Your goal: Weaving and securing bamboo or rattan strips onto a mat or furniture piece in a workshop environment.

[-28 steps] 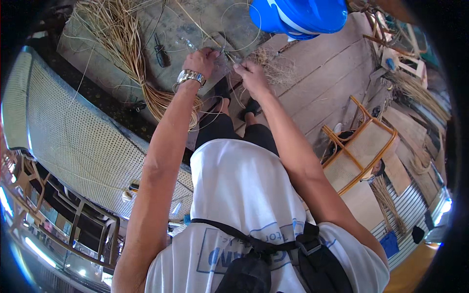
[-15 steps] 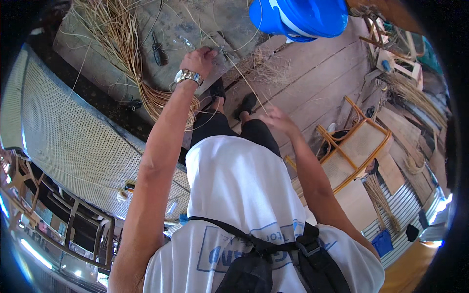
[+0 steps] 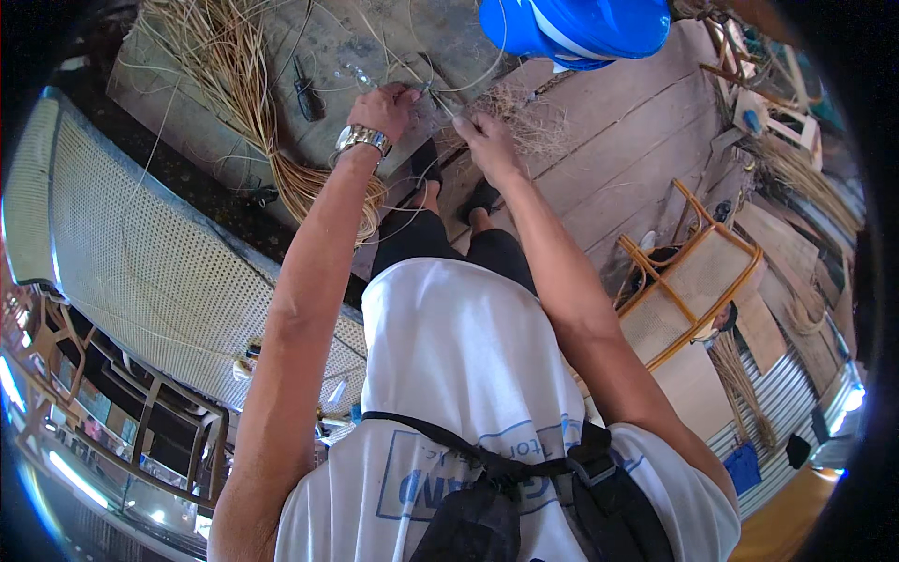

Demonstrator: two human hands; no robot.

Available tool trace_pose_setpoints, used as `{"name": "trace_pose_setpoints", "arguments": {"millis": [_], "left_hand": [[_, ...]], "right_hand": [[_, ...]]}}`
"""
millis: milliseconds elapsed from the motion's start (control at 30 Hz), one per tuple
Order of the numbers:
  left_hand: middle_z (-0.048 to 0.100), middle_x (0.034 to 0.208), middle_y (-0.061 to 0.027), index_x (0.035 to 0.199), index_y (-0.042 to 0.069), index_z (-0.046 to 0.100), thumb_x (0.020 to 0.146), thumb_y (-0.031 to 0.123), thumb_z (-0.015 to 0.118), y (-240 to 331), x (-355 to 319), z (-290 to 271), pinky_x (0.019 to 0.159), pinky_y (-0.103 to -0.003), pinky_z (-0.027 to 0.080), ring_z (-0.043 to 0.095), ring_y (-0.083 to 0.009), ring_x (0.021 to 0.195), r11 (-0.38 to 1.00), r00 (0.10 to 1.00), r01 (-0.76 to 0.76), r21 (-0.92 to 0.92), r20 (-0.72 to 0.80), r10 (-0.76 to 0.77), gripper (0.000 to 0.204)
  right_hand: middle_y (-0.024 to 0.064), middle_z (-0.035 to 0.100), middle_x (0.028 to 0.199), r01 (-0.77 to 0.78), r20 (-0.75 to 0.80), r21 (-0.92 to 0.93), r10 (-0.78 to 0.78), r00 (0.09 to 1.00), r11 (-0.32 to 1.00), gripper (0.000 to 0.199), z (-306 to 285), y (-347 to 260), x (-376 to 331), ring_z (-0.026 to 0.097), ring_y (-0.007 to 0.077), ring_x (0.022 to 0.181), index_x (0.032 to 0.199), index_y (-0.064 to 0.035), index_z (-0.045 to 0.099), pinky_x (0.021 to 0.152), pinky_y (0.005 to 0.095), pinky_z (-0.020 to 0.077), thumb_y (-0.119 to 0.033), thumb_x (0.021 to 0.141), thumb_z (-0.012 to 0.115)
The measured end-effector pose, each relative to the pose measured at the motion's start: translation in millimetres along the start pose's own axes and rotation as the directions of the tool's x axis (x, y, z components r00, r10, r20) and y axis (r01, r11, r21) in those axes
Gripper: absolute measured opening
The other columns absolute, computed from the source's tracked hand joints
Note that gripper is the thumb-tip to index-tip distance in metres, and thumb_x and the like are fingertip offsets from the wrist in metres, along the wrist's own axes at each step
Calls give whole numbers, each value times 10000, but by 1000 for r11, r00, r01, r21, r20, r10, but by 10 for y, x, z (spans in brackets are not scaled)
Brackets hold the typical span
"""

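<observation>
"Hands close together?"

"Near each other but apart. Thumb and fingers of the right hand [image 3: 489,145] pinch a thin, pale, cane-like strand [image 3: 444,102]. Beside it, the left hand [image 3: 382,112], below which sits a silver metal link-band wristwatch [image 3: 362,140], has curled fingers; I can't tell whether they grip it."

"Where does the strand run?"

"Between the hands, beyond the feet, at the edge of a worn grey flat board [image 3: 346,37]."

"Other textures?"

"Left of the hands, a thick bundle of glossy tan strips [image 3: 245,75], looped at its near end. Right of them, a wispy heap of straw-coloured shavings [image 3: 529,122] on planks. Farther left, a pale, finely holed woven sheet [image 3: 159,272]."

"Any writing?"

"Blue lettering, upside down, on the white cloth shirt [image 3: 449,328], partly hidden by folds and a black strap [image 3: 421,428]."
</observation>
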State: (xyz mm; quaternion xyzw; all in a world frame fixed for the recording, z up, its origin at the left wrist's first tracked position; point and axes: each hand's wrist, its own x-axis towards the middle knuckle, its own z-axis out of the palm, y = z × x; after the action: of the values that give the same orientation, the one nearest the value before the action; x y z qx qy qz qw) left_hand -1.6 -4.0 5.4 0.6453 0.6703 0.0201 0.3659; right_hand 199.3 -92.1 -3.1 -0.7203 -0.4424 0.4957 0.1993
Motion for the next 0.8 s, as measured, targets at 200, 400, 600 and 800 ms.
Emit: {"name": "trace_pose_setpoints", "arguments": {"millis": [200,400,600,800], "left_hand": [[710,968,-173,1104,204,712,915,457,588,33,4,-57,818,-488,533,667,-398,950,1000,1000,4,-24,-9,-5,339],[705,955,-188,1077,187,720,917,440,593,47,-9,-47,807,-491,533,668,-405,927,998,1000,-17,-55,-15,17,325],[703,925,-195,1050,174,727,922,439,592,26,-14,-30,794,-491,536,669,-409,905,999,999,-37,-39,-33,36,323],[703,929,-194,1050,173,726,918,449,594,19,-5,-16,805,-493,533,666,-409,919,999,999,-33,-20,-27,32,333]], "right_hand": [[128,613,730,-169,-12,-159,169,985,973,392,-534,918,-1073,610,244,719,839,6,611,673,434,462,-372,939,631],[137,616,1178,-72,232,-107,95,968,992,621,-415,1028,-478,595,228,1080,1216,-21,541,949,353,463,-531,884,664],[99,684,951,-147,325,350,27,945,925,515,-23,199,101,626,216,886,977,-4,651,816,347,487,-515,926,609],[96,593,720,-96,42,227,88,995,969,426,106,95,62,487,192,675,860,-7,635,646,367,416,-416,964,579]]}}
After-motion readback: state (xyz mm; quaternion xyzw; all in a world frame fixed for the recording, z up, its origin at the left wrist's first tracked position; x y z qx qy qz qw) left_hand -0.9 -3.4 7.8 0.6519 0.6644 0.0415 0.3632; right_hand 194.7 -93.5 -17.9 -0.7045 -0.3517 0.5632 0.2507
